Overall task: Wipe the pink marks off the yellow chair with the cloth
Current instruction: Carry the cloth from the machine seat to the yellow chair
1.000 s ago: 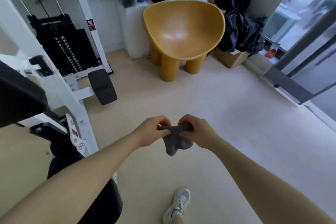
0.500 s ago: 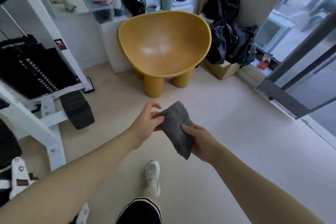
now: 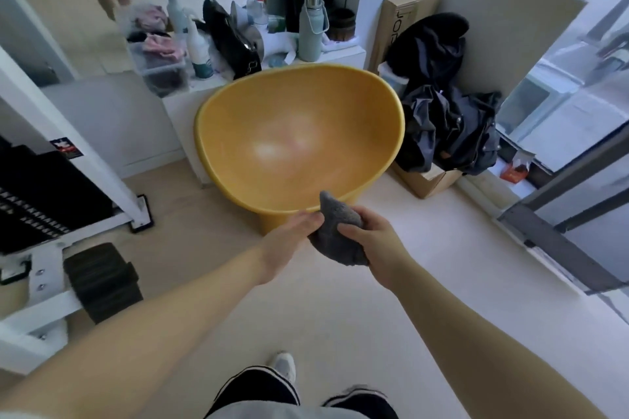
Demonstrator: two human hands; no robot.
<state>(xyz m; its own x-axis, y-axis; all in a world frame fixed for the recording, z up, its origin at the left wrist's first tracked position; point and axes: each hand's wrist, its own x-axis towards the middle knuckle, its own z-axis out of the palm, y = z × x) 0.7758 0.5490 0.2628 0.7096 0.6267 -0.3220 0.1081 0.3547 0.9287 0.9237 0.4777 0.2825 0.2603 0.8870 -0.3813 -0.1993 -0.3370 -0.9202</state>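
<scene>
While both bare arms reach forward over the pale floor, the left hand touches the grey cloth at its left edge; its fingers lie fairly straight against the fabric, though the tips are hidden behind it, so whether they pinch it cannot be told. Far off to the left of that hand stands a white weight machine with a black stack and a black padded roller. Touching the left hand on its right, the cloth is bunched, one corner poking up. The right hand grips it, fingers and thumb curled round the wad. Just beyond both hands sits the yellow chair, its front rim right above the cloth; a faint pinkish patch shows blurred in the seat. Further right of the right hand, dark clothing is heaped on a cardboard box.
</scene>
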